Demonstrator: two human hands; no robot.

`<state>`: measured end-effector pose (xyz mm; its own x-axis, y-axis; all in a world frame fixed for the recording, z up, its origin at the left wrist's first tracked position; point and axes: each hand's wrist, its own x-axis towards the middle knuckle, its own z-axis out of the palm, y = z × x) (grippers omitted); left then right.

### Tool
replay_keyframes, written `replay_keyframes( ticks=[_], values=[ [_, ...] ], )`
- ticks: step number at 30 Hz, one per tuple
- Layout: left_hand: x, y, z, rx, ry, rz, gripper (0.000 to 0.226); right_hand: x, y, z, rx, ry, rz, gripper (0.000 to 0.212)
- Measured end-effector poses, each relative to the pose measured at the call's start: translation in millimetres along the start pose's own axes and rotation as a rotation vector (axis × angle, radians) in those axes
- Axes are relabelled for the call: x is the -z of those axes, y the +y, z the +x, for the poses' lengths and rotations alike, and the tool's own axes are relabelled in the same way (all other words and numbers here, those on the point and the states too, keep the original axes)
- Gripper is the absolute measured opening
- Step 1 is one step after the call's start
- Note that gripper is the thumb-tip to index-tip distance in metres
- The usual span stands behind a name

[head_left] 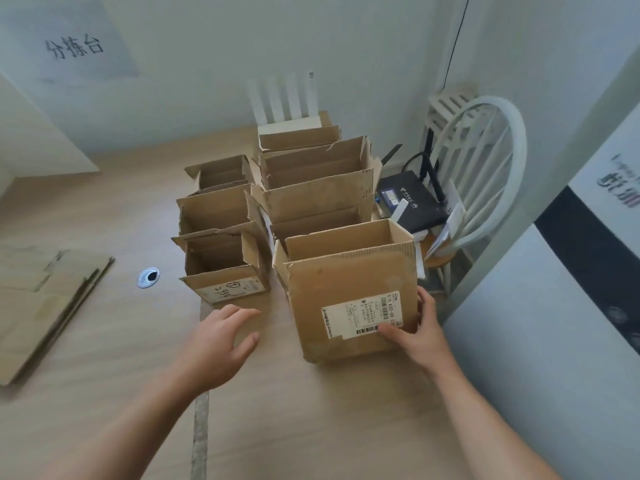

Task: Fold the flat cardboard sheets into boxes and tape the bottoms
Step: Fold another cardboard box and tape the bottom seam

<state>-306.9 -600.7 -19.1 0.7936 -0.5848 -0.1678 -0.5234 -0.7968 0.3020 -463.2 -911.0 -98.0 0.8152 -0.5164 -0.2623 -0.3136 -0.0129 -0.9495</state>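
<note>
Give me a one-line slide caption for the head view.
Right hand holds the nearest upright box by its corner, left hand open beside it; flat sheets lie at left.

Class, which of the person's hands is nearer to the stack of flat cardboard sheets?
Left. The left hand hovers open above the table, right of the flat cardboard sheets and apart from them. The right hand is farther right, gripping the labelled box.

Bare from frame edge to fingertips: 2 forearms w/ left hand (223, 341) & right hand (424, 332).
</note>
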Motion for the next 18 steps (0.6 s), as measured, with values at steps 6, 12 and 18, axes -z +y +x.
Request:
replay_keyframes(
  ticks=[6, 12, 18],
  values=[
    [-4.9, 11.8, -3.0, -0.032, -0.025, -0.122, 0.077, -9.0, 0.3, -1.4, -0.052, 0.074, -0.037, 0.073],
    [-14.1, 37.5, 2.7, -0.062, -0.081, -0.271, 0.065, -19.2, 0.7, 2.7, -0.071, 0.143, 0.009, 0.069],
    [-17.3, 47.5, 17.0, 0.029, -0.099, -0.368, 0.061, -15.8, -4.0, 2.9, -0.091, 0.169, -0.069, 0.059]
  ],
)
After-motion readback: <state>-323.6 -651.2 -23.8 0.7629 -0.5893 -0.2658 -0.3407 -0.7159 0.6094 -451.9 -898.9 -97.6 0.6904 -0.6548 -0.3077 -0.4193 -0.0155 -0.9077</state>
